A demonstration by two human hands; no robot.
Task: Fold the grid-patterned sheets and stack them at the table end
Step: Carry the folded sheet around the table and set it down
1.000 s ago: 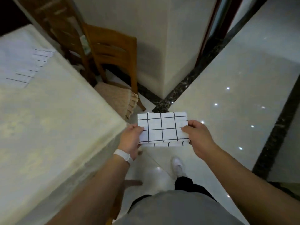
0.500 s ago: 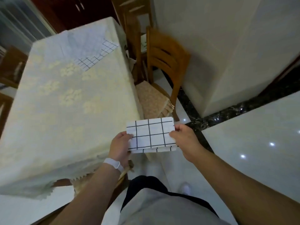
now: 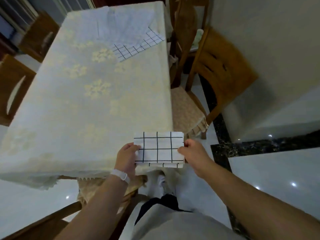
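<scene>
Sheet [image 3: 158,148] now over table [image 3: 83,115], between left hand [image 3: 126,157] and right hand [image 3: 194,153]

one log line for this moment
left hand: grips folded sheet | right hand: grips same | place: by table corner | far end: loose sheet

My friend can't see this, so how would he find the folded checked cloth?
Start at the long table with the pale flowery cover. At its near right corner, the left hand and right hand hold the folded sheet between them. Unlike the loose sheets lying spread at the far end, it is a small, thick, neat rectangle.
</scene>
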